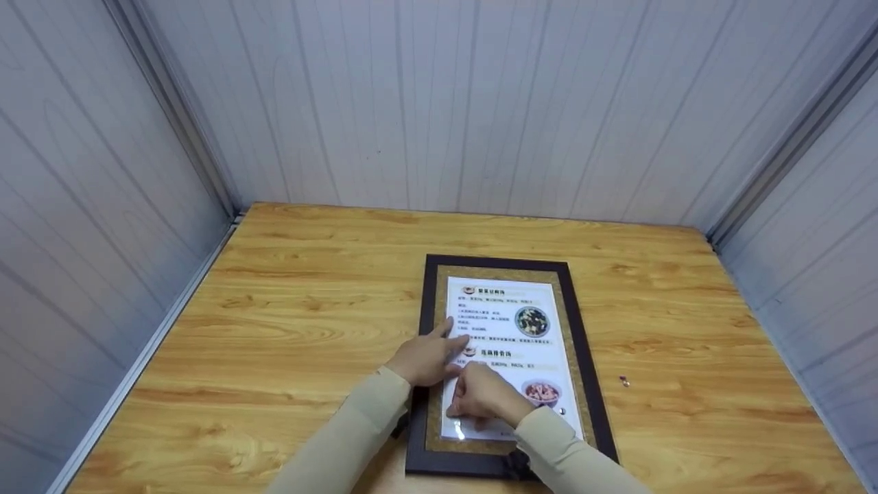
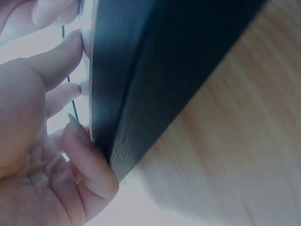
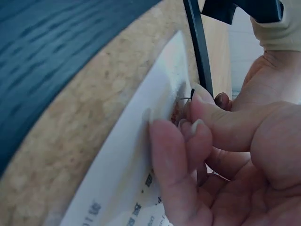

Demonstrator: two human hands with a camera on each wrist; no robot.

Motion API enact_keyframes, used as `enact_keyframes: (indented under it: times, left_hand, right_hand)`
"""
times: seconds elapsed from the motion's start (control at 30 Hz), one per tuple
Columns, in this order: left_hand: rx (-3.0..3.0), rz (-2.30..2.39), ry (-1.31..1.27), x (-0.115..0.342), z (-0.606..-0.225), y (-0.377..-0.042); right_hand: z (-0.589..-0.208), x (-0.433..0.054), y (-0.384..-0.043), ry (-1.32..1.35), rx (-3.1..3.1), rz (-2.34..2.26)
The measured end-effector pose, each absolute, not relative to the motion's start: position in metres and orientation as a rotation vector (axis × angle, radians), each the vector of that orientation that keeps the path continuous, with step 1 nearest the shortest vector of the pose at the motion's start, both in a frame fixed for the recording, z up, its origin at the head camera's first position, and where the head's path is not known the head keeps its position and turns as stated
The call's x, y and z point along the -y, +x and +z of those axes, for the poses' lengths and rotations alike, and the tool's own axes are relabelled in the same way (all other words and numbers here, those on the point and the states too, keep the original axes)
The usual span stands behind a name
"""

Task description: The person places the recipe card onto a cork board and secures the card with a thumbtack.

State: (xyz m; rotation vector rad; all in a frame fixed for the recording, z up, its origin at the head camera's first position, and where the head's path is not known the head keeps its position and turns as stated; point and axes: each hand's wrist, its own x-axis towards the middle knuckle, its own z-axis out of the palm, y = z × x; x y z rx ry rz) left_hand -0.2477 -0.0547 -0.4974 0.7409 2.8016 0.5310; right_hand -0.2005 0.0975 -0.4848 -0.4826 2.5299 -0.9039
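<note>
A dark-framed cork board [image 1: 584,357] lies on the table with a glossy printed recipe sheet [image 1: 549,362] over its cork. My left hand [image 1: 424,358] rests on the sheet's left side with fingers extended; in the left wrist view its lower fingers meet the frame [image 2: 120,84]. Just below it, my right hand [image 1: 483,394] pinches a thumbtack [image 3: 192,94] near the sheet's lower left corner. The right wrist view shows the tack's metal point facing the sheet [image 3: 127,127]. Another tack [image 1: 562,411] sits at the sheet's lower right.
Right of the board, a few small shiny pieces [image 1: 623,381] lie on the wood-grain table [image 1: 309,295]. Pale panel walls [image 1: 439,110] enclose the table at the back and both sides.
</note>
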Motion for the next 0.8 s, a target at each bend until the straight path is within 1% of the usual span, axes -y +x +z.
enact_keyframes:
  times: [0.17, 0.3, 0.5, 0.8]
  left_hand:
    - [-2.832, 0.502, 0.777, 0.0534, -0.4989, -0.2474]
    - [-2.852, 0.491, 0.758, 0.0520, -0.5002, -0.2472]
    - [-2.898, 0.437, 0.769, 0.0517, -0.5041, -0.2474]
    - [-2.915, 0.408, 0.734, 0.0491, -0.5045, -0.2485]
  right_hand:
    - [-0.4873, -0.0962, -0.1983, -0.433, -2.543, -0.900]
    - [-0.4882, -0.0942, -0.1964, -0.391, -2.558, -0.884]
    - [-0.4913, -0.0960, -0.1947, -0.421, -2.550, -0.944]
    - [-0.4935, -0.0994, -0.1965, -0.348, -2.579, -1.019]
